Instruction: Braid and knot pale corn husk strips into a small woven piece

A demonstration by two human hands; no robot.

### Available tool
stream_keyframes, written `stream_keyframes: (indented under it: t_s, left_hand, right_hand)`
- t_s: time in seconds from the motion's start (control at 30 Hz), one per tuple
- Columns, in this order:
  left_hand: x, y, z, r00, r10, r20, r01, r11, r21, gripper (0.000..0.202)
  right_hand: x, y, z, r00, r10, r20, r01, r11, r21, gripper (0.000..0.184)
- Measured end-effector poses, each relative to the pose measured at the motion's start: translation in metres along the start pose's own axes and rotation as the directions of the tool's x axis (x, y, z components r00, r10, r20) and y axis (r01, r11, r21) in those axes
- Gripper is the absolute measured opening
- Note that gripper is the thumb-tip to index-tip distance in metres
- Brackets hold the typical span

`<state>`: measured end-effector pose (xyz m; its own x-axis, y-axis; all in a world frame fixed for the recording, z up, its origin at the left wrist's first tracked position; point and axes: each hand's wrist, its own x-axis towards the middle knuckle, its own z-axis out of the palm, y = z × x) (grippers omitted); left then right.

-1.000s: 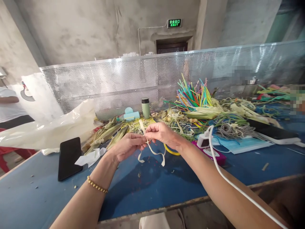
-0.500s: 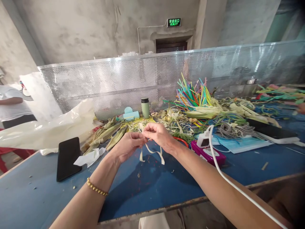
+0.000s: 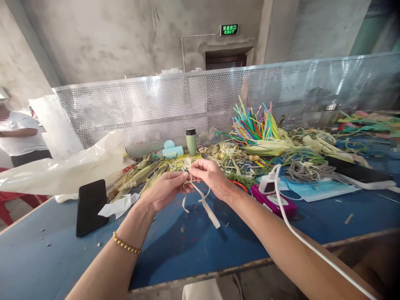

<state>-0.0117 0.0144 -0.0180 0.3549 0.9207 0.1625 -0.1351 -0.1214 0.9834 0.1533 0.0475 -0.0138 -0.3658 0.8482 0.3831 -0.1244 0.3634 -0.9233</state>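
- Rough grey concrete wall (image 3: 103, 37) at the back; perforated silver metal screen (image 3: 156, 112) running across in front of it; blue-topped bench (image 3: 243, 250) spread below, crowded along its far side;
- Centre of the action: flat, cream, ribbon-like fibre strip (image 3: 208, 211), held up between both hands, above the bench, its ends dangling;
- Left hand (image 3: 167, 187), gold-beaded bracelet (image 3: 126, 245) at the wrist, has thumb and fingers closed in a pinch on the strip; right hand (image 3: 210, 175) pinches too, just beside it;
- Progress, by my reckoning: somewhere mid-way; the strip is picked up and crossing over itself near the fingertips, so that much is done; loose ends hang there unfastened, so those look left over; whether a knot has formed I can't tell, fingers cover it;
- Plenty of material beyond the hands: bushy bundle of thin multicoloured stems (image 3: 254, 125) to the right; dry greenish-straw husks (image 3: 134, 177) to the left;
- On to writing: green-lit exit sign (image 3: 229, 30) up on the wall, "EXIT" beneath the characters 安全出口;
- Flat black phone (image 3: 91, 208), no brand visible; glossy magenta box (image 3: 290, 207), pale markings too small to read; sage-green tumbler (image 3: 191, 143) with black lid, no lettering I can make out;
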Motion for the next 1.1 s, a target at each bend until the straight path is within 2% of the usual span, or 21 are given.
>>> stream_keyframes:
  t_s: [0.1,0.3,0.47,0.57,0.63,0.7,0.73,0.77,0.8,0.87,0.93,1.0,1.03,1.1]
  left_hand:
    - [-0.001,0.002,-0.005,1.000,0.000,0.021,0.000,1.000,0.002,0.033]
    - [-0.003,0.001,-0.008,0.996,-0.027,0.090,0.021,0.997,0.071,0.023]
    - [-0.002,-0.002,-0.005,1.000,-0.012,0.011,0.012,0.999,0.042,0.018]
    - [0.001,-0.004,-0.002,0.998,-0.024,-0.050,0.023,1.000,-0.018,0.019]
    - [0.003,-0.004,0.000,0.993,-0.021,-0.114,0.010,0.995,-0.101,0.020]
    - [0.004,-0.004,0.002,0.983,-0.013,-0.184,-0.021,0.984,-0.180,0.022]
    - [0.005,-0.005,0.003,0.977,-0.009,-0.215,-0.037,0.977,-0.208,0.023]
    - [0.006,-0.005,0.004,0.971,-0.004,-0.240,-0.052,0.972,-0.228,0.025]
    - [0.007,-0.006,0.005,0.965,0.001,-0.262,-0.066,0.968,-0.241,0.027]
    - [0.008,-0.008,0.006,0.953,0.016,-0.302,-0.099,0.960,-0.262,0.029]
    - [0.010,-0.009,0.007,0.943,0.041,-0.331,-0.139,0.950,-0.281,0.031]
    - [0.010,-0.009,0.007,0.937,0.070,-0.343,-0.175,0.943,-0.283,0.032]
    - [0.011,-0.009,0.007,0.935,0.084,-0.345,-0.188,0.942,-0.279,0.031]
    - [0.011,-0.009,0.007,0.934,0.108,-0.340,-0.205,0.943,-0.262,0.030]
  right_hand:
    - [0.001,-0.001,-0.002,1.000,-0.018,-0.004,0.018,1.000,0.002,0.018]
    - [0.000,-0.008,-0.004,0.999,0.038,-0.011,-0.038,0.999,0.001,0.016]
    - [0.001,-0.007,-0.005,1.000,0.015,-0.005,-0.015,1.000,-0.024,0.016]
    - [0.006,-0.005,-0.012,0.994,-0.085,-0.065,0.071,0.977,-0.202,0.014]
    - [0.008,-0.006,-0.019,0.952,-0.271,-0.143,0.188,0.885,-0.425,0.012]
    - [0.007,-0.010,-0.025,0.832,-0.521,-0.189,0.300,0.710,-0.636,0.013]
    - [0.006,-0.012,-0.026,0.781,-0.595,-0.188,0.319,0.640,-0.699,0.015]
    - [0.004,-0.014,-0.026,0.760,-0.629,-0.163,0.337,0.596,-0.729,0.016]
    - [0.002,-0.016,-0.024,0.759,-0.637,-0.135,0.353,0.578,-0.736,0.017]
    - [-0.003,-0.017,-0.017,0.781,-0.622,-0.057,0.401,0.569,-0.717,0.017]
    - [-0.006,-0.014,-0.007,0.840,-0.543,-0.015,0.397,0.633,-0.665,0.015]
    - [-0.007,-0.010,0.001,0.937,-0.347,-0.032,0.272,0.786,-0.556,0.007]
    - [-0.007,-0.007,0.004,0.971,-0.238,-0.032,0.194,0.856,-0.480,0.003]
    - [-0.006,-0.002,0.009,0.995,-0.096,0.003,0.091,0.935,-0.344,0.007]
